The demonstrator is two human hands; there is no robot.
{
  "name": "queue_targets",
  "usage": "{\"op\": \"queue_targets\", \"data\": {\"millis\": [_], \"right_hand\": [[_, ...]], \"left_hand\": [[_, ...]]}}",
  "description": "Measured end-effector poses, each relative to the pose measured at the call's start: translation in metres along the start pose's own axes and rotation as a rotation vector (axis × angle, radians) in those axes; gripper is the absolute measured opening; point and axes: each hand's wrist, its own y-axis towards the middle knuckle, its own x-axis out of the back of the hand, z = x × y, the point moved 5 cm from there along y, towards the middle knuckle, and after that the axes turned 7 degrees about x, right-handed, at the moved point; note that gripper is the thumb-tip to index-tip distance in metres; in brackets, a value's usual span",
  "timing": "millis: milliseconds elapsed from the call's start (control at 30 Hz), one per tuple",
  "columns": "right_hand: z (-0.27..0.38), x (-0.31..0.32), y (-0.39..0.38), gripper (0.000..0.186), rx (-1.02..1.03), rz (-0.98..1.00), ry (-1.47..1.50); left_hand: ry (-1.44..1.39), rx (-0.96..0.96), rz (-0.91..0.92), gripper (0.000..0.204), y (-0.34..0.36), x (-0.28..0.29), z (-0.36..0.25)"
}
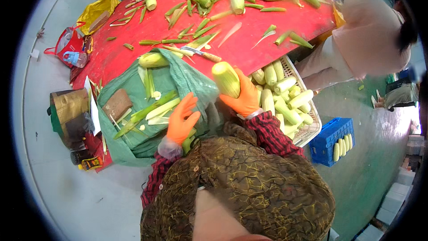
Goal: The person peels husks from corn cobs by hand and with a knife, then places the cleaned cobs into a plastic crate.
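My right hand (242, 93), in an orange glove, holds an ear of corn (226, 79) in its pale green husk above the near edge of the red table. My left hand (182, 118), also gloved in orange, is open over the green sack (117, 136), with its fingers apart and nothing in them. Stripped husk leaves (154, 107) and a brown block (117, 104) lie on the sack. Just beyond the right hand, a knife (203, 54) with a wooden handle rests on the table (249, 27).
A white basket (314, 125) of trimmed corn stands close on my right, with a blue crate (332, 140) on the floor beyond it. Untrimmed ears (237, 1) are heaped at the table's far side. Another person (370, 36) is at the right. A bin (71, 116) stands left.
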Motion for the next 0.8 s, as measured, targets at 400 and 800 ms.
{"op": "queue_targets", "data": {"millis": [400, 800], "right_hand": [[0.044, -0.018, 0.044, 0.079, 0.36, 0.149, -0.015], [0.044, -0.061, 0.038, 0.074, -0.185, 0.427, 0.566]], "left_hand": [[-0.676, 0.095, -0.043, 0.045, 0.045, -0.019, -0.039], [-0.109, -0.075, -0.13, 0.051, 0.056, 0.013, -0.047]]}}
